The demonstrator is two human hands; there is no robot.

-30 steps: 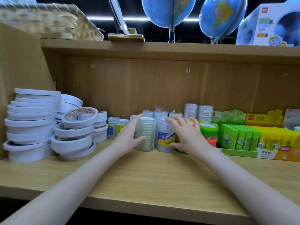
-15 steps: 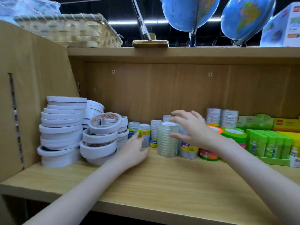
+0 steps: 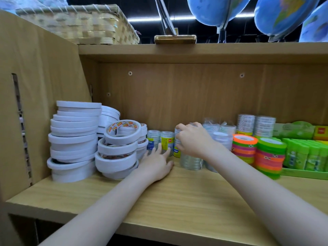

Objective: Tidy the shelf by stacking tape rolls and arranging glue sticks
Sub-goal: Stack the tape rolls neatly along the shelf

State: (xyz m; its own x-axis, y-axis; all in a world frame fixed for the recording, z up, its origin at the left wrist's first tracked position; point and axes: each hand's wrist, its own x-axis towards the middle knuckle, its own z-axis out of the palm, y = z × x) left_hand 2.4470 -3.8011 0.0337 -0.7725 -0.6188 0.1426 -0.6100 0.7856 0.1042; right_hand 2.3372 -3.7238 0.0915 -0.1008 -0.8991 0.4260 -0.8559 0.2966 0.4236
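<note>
Fingers of right hand [image 3: 192,141] curl on clear tape stack [image 3: 190,159], prob. gripping.

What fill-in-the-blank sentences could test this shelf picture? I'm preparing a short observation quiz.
1. The tall white tape stacks stand at the ____ end of the shelf.
2. The right hand sits atop a stack of ____ tape rolls.
3. The top roll of the striped stack is ____.
4. The left hand rests on the ____.

Missing words: left; clear; orange; shelf
</note>
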